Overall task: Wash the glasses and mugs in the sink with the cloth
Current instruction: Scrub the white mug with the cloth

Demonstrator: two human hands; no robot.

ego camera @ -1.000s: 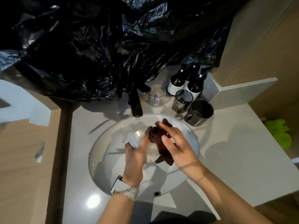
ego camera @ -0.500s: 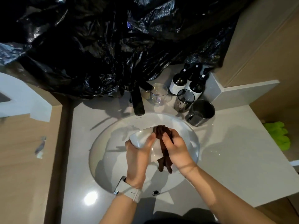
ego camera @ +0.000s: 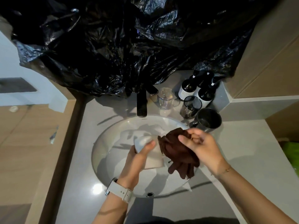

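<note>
1. Brown cloth point(ego camera: 178, 151), half a second ago pushed against the white mug point(ego camera: 148, 152), now out beside it, bunched in the right hand point(ego camera: 200, 146); tail hangs over the sink point(ego camera: 103, 151).
2. Left hand point(ego camera: 137, 160) grips the mug, tilted above the basin.
3. Judgement: wipe finished or regripping; grey mug point(ego camera: 207, 119) and two glasses wait on the counter point(ego camera: 242, 159).

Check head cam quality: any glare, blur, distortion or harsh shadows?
Head view: round glare spot on the counter beside the left hand's wrist; slight motion blur on the cloth and right hand; wide-angle bending of counter edges; black bag mostly underexposed apart from crease highlights; hard hand shadows inside the sink.
</note>
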